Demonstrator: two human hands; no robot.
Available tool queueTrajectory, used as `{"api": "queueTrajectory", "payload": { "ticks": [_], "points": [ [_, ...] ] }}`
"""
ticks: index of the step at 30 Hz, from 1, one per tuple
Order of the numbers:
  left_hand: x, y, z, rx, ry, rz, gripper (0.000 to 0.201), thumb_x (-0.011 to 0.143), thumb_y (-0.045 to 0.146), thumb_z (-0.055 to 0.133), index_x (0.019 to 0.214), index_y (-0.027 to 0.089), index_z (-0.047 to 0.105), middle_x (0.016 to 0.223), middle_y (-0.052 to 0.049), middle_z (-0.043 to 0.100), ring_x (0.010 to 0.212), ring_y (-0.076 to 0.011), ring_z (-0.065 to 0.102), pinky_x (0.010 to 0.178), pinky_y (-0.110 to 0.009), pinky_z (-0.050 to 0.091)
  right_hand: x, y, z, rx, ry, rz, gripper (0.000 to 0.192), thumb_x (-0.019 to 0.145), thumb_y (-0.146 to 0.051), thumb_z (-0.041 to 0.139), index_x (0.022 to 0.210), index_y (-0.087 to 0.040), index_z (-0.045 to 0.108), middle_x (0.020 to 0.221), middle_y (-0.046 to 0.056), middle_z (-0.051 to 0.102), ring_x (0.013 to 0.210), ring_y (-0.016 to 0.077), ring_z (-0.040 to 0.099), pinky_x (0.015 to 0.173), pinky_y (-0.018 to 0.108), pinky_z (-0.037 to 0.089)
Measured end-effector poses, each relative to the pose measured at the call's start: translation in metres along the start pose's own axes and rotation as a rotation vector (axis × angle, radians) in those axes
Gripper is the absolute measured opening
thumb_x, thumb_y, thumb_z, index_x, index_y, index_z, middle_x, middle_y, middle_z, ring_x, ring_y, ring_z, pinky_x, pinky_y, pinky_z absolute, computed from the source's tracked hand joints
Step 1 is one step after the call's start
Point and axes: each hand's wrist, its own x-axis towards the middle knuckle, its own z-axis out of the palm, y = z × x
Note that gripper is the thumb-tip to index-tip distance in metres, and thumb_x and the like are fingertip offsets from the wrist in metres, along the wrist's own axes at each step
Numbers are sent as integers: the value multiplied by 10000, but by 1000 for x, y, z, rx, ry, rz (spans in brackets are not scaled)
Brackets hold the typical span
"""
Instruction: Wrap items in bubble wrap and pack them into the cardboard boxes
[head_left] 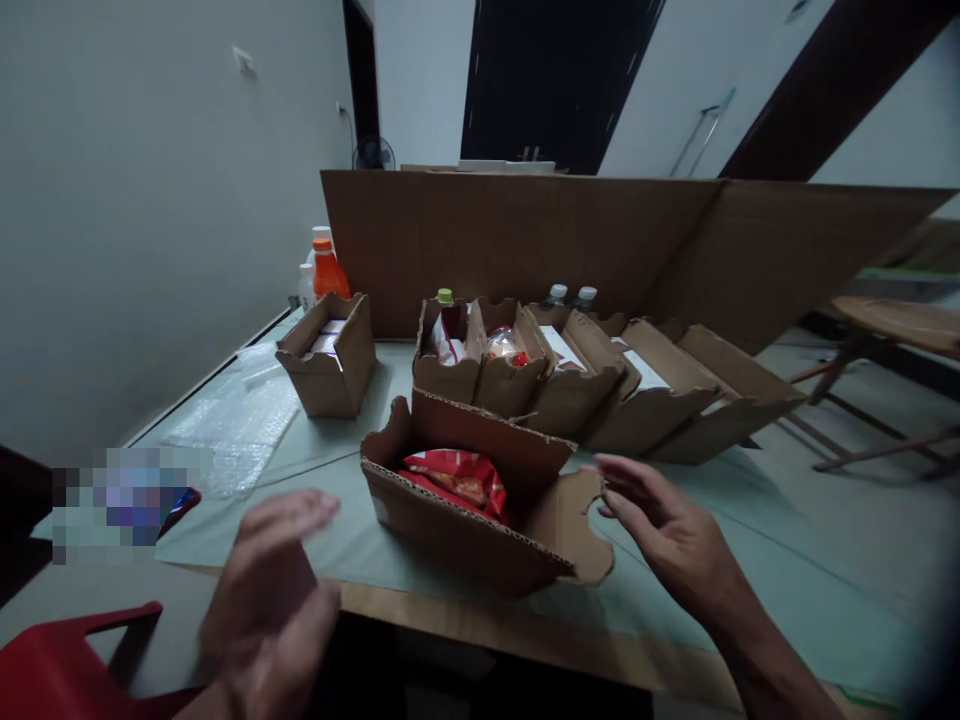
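My left hand (266, 590) hovers open and empty, blurred, near the surface's (750, 590) front edge. My right hand (660, 520) is open, fingers loosely curled, empty, fingertips just beside the side flap of the box (465, 520). The box sits between my hands with a red packet (457, 478) inside, flaps up. Looks like the packing step; the flaps likely need folding next. There's room either side, with a box row (600, 385) behind and the front edge close.
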Motion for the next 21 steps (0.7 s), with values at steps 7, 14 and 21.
{"api": "queueTrajectory", "payload": {
  "ticks": [7,14,21],
  "points": [
    [-8,-64,41,-134,-393,-413,710,805,309,695,1457,216,428,1510,-122,469,1374,-320,461,1140,-468,385,-77,36,32,-71,-180,125,739,688,-520,747,1343,-208,609,1300,152,669,1191,353,633,965,468,550],
    [-9,-69,103,-282,-439,-558,634,811,273,638,1411,161,465,1379,-116,592,1280,-289,548,1113,-409,417,-19,39,66,-134,16,96,588,755,-590,605,1140,-148,654,1072,143,732,1052,349,669,926,453,532],
    [14,-95,145,-221,-485,-466,735,810,231,600,1511,185,380,1532,-103,470,1415,-285,425,1191,-437,334,37,69,69,-73,134,89,531,705,-597,620,1019,-169,640,949,118,747,850,284,697,753,380,542]
  ]
}}
